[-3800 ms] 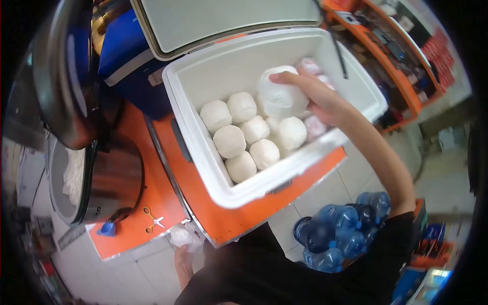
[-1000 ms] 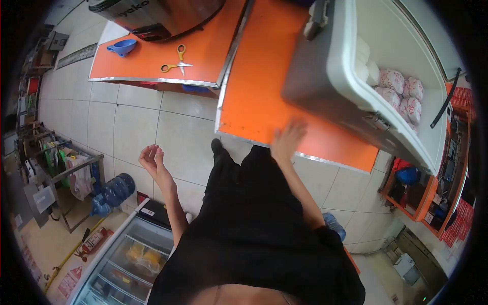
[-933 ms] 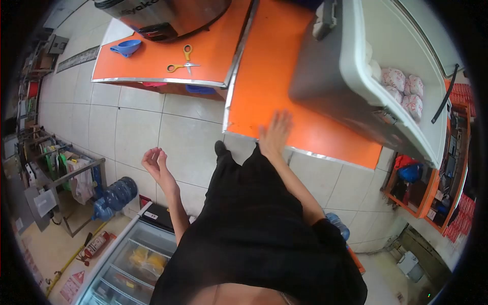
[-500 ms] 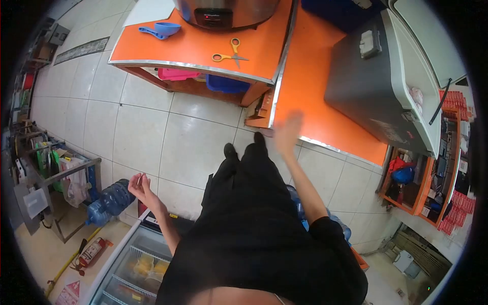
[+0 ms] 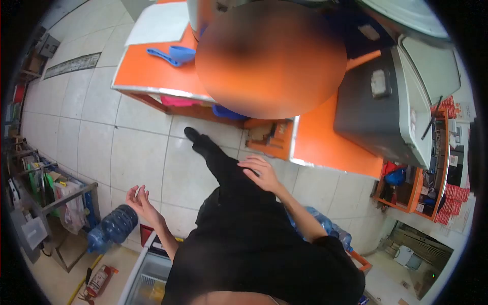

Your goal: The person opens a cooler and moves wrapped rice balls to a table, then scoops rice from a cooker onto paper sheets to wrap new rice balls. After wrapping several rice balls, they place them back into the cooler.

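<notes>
My left hand (image 5: 141,204) hangs low over the floor with loosely curled fingers apart, holding nothing. In view it is nearest to a blue water jug (image 5: 118,223) lying on its side. My right hand (image 5: 261,173) is in front of my thigh, fingers stretched out and nothing in them, close to the black trousers (image 5: 234,198). Ahead stands an orange counter (image 5: 133,68) with a blue scoop (image 5: 182,54) on it. A grey cooler (image 5: 363,101) with a raised lid rests on the orange surface at right. A blurred oval hides the middle of the counter.
A metal rack (image 5: 71,195) stands at left, with a fire extinguisher (image 5: 99,279) below it. A glass-topped freezer (image 5: 150,269) is beside me. Blue bottles (image 5: 320,218) stand behind my right forearm. Orange shelves (image 5: 422,193) are at far right.
My right hand has come back from near the counter edge toward my thigh. One leg has stepped forward to the left. The left hand has barely moved. The scissors are now hidden by the blur.
</notes>
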Demonstrator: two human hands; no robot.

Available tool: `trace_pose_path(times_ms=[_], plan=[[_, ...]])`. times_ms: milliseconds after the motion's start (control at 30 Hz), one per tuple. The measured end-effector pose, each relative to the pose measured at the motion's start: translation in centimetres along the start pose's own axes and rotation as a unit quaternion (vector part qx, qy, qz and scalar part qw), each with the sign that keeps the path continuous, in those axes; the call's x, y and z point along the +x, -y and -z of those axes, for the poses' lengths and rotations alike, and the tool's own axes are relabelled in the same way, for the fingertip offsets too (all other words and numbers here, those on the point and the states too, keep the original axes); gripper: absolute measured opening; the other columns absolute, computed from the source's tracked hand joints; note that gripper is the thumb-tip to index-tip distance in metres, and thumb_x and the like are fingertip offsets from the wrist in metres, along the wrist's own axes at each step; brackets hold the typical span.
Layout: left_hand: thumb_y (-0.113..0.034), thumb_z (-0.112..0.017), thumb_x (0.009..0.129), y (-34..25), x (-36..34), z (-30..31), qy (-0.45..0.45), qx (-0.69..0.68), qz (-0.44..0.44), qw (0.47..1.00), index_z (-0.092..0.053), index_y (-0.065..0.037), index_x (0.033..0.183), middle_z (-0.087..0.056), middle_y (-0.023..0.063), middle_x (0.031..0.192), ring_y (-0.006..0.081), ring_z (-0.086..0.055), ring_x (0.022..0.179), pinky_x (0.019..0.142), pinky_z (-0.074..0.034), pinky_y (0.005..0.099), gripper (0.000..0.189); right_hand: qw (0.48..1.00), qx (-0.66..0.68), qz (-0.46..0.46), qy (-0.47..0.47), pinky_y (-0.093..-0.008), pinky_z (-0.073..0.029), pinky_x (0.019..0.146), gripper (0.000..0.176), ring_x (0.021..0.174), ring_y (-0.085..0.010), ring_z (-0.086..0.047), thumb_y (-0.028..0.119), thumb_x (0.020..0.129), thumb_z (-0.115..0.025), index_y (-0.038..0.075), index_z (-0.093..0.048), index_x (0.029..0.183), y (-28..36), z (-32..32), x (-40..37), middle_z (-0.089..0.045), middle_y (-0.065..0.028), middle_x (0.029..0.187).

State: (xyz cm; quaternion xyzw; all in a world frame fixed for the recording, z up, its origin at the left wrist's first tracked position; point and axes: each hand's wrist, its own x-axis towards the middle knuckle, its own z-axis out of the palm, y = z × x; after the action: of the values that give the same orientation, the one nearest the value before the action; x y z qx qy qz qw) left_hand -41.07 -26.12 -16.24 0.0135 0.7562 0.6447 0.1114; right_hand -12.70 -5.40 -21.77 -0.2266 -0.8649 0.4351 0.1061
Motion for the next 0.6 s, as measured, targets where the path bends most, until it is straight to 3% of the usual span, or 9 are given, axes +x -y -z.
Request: trace_pose_path(times_ms=[67, 133, 167, 233, 300, 367, 500, 567, 600], plan=[[-0.012, -0.049, 0.087, -0.1, 4.2, -0.9, 0.016, -0.013, -0.009, 1.000, -0.036, -0.006, 0.114, -0.044, 0.0082, 0.110, 0.0173, -0.050, 0.097, 0.082, -0.039, 0.0310, 0.031, 0.951, 0.240, -0.160, -0.115, -0.0327, -0.035, 0.094, 0.040, 0.110, -0.0233, -0.048, 0.019, 0.086, -0.047, 0.004, -0.043, 0.123, -3.7, -1.4, 1.7, -0.043, -0.0130, 0.127], [-0.010, -0.049, 0.086, -1.2, 9.1, -2.2, 0.026, -0.027, -0.022, 0.999, -0.036, -0.006, 0.114, -0.044, 0.0080, 0.110, 0.0173, -0.051, 0.093, 0.080, -0.040, 0.0306, 0.031, 0.909, 0.216, -0.314, -0.167, -0.0334, -0.033, 0.095, 0.050, 0.115, -0.0237, -0.043, 0.036, 0.088, -0.042, 0.005, -0.040, 0.127, -8.2, -6.9, 2.4, -0.042, -0.0121, 0.129], [-0.010, -0.049, 0.086, -2.2, 11.7, -2.8, 0.034, -0.025, -0.029, 0.999, -0.036, -0.006, 0.114, -0.044, 0.0081, 0.109, 0.0174, -0.052, 0.093, 0.079, -0.040, 0.0305, 0.031, 0.853, 0.291, -0.432, -0.037, -0.0340, -0.033, 0.096, 0.058, 0.117, -0.0250, -0.041, 0.046, 0.087, -0.037, 0.006, -0.038, 0.129, -7.8, -8.5, 3.4, -0.040, -0.0121, 0.131], [-0.009, -0.049, 0.086, -4.5, 16.7, -3.8, 0.042, -0.025, -0.040, 0.998, -0.035, -0.006, 0.114, -0.044, 0.0082, 0.108, 0.0176, -0.052, 0.093, 0.078, -0.040, 0.0305, 0.032, 0.788, 0.359, -0.484, 0.129, -0.0359, -0.035, 0.094, 0.082, 0.122, -0.0274, -0.034, 0.070, 0.079, -0.023, 0.009, -0.034, 0.132, -7.2, -10.2, 8.3, -0.034, -0.0130, 0.134], [-0.009, -0.050, 0.085, -7.7, 21.6, -4.3, 0.045, -0.022, -0.065, 0.997, -0.034, -0.007, 0.115, -0.044, 0.0092, 0.107, 0.0180, -0.052, 0.092, 0.078, -0.041, 0.0302, 0.034, 0.790, 0.259, -0.526, 0.180, -0.0343, -0.043, 0.082, 0.079, 0.109, -0.0226, -0.047, 0.068, 0.079, -0.031, 0.008, -0.040, 0.129, 6.5, -0.3, 21.3, -0.045, -0.0118, 0.125], [-0.009, -0.050, 0.086, -10.3, 26.8, -4.7, 0.070, -0.023, -0.081, 0.994, -0.033, -0.007, 0.116, -0.044, 0.0097, 0.107, 0.0180, -0.052, 0.092, 0.079, -0.040, 0.0301, 0.034, 0.838, 0.319, -0.368, 0.248, -0.0302, -0.047, 0.063, 0.067, 0.078, -0.0151, -0.057, 0.061, 0.079, -0.045, 0.004, -0.053, 0.113, 6.3, 1.1, 28.3, -0.059, -0.0088, 0.093], [-0.013, -0.049, 0.088, -13.1, 37.0, -6.6, 0.090, -0.088, -0.070, 0.990, -0.044, -0.003, 0.102, -0.051, 0.0087, 0.088, 0.0140, -0.055, 0.069, 0.061, -0.043, 0.0248, 0.018, 0.790, 0.481, -0.377, -0.040, -0.0234, -0.039, 0.048, 0.038, 0.050, -0.0094, -0.049, 0.041, 0.079, -0.060, 0.004, -0.058, 0.089, 11.3, 1.9, 38.6, -0.050, -0.0003, 0.060], [-0.018, -0.054, 0.087, -13.8, 42.3, -8.5, 0.175, 0.037, -0.041, 0.983, -0.050, -0.002, 0.083, -0.051, 0.0052, 0.070, 0.0095, -0.047, 0.048, 0.044, -0.037, 0.0233, 0.017, 0.683, 0.516, -0.415, -0.310, -0.0219, -0.036, 0.045, 0.028, 0.047, -0.0108, -0.047, 0.032, 0.079, -0.062, 0.005, -0.058, 0.083, 8.4, -4.5, 41.1, -0.046, -0.0004, 0.054], [-0.019, -0.055, 0.086, -13.4, 45.0, -10.4, 0.215, 0.113, -0.026, 0.970, -0.050, -0.003, 0.080, -0.051, 0.0047, 0.068, 0.0087, -0.045, 0.045, 0.042, -0.035, 0.0234, 0.018, 0.563, 0.525, -0.461, -0.442, -0.0218, -0.034, 0.044, 0.026, 0.046, -0.0102, -0.046, 0.032, 0.080, -0.060, 0.006, -0.058, 0.084, 6.8, -6.4, 43.0, -0.042, 0.0018, 0.053]])
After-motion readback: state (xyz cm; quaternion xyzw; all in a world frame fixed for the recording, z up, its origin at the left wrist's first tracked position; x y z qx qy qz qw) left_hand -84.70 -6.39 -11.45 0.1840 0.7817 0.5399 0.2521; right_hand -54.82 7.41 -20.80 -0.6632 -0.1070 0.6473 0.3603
